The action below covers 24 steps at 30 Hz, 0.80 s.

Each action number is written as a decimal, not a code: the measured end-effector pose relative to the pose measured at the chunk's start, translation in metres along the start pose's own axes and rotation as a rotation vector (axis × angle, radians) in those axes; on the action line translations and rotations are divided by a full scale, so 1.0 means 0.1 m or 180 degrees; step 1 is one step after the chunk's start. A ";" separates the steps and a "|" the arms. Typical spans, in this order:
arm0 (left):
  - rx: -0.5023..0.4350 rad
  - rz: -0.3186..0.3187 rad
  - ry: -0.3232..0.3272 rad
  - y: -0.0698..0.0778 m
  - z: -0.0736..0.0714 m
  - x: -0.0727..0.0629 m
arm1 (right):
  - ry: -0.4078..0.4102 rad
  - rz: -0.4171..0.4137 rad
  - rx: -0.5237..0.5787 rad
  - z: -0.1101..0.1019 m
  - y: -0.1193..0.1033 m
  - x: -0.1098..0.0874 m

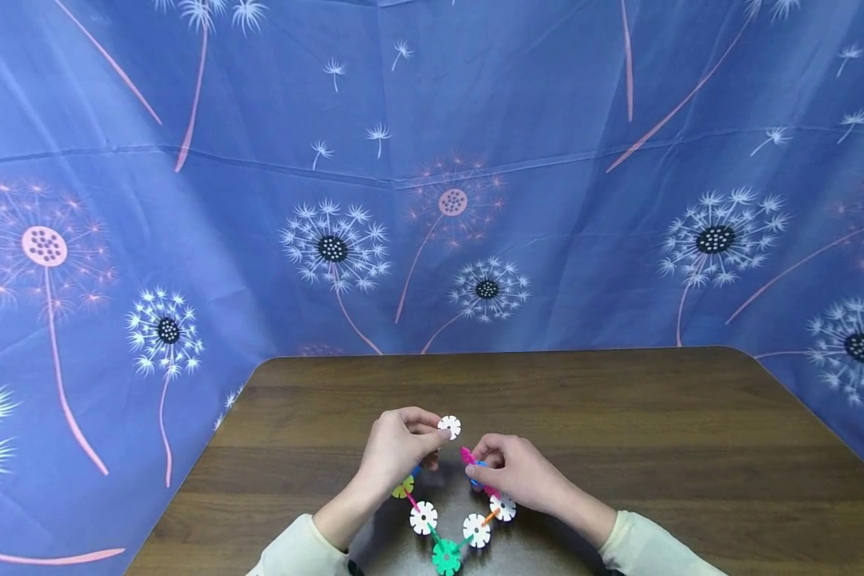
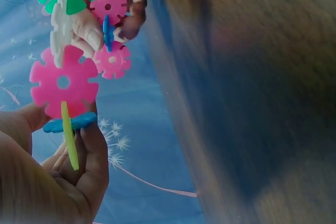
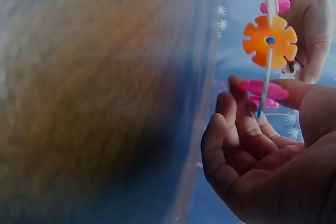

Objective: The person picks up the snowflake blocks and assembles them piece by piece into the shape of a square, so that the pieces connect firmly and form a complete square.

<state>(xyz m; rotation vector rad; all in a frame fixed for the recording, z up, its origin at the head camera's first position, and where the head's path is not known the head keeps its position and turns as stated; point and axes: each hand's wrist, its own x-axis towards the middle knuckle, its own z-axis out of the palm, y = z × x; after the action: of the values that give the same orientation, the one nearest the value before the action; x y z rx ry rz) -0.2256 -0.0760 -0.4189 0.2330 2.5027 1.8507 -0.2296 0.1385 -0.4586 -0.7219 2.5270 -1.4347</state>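
Observation:
A chain of slotted plastic snowflake discs hangs in a loop between the two hands. My left hand pinches a white disc at the left end between thumb and fingers. Below that hand come a yellow disc, a white one and the green disc at the bottom. My right hand grips the other end, where a pink disc and a blue disc show at the fingertips. In the right wrist view an orange disc stands above the pink disc by the thumb.
Under the hands lies a brown wood-grain table, its far edge close to a blue dandelion-print cloth. The cloth hangs behind the table and along both sides. Pale sleeves cover both forearms.

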 end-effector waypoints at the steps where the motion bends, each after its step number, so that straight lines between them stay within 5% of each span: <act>1: -0.0009 -0.0007 0.0004 -0.01 0.00 0.00 | -0.0017 0.0016 0.0056 0.00 0.00 0.00; 11: -0.0110 0.0013 0.0052 -0.06 0.04 0.02 | 0.0232 -0.0098 0.0167 -0.10 -0.03 -0.01; 24: 0.0315 0.0162 0.0040 -0.05 0.11 0.01 | 0.0212 -0.0155 0.0036 -0.12 -0.04 -0.03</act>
<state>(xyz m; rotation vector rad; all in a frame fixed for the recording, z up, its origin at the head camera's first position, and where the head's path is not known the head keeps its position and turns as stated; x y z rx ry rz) -0.2255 -0.0675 -0.4271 0.2907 2.6242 1.7527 -0.2297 0.1479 -0.4490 -0.7510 2.5656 -1.5119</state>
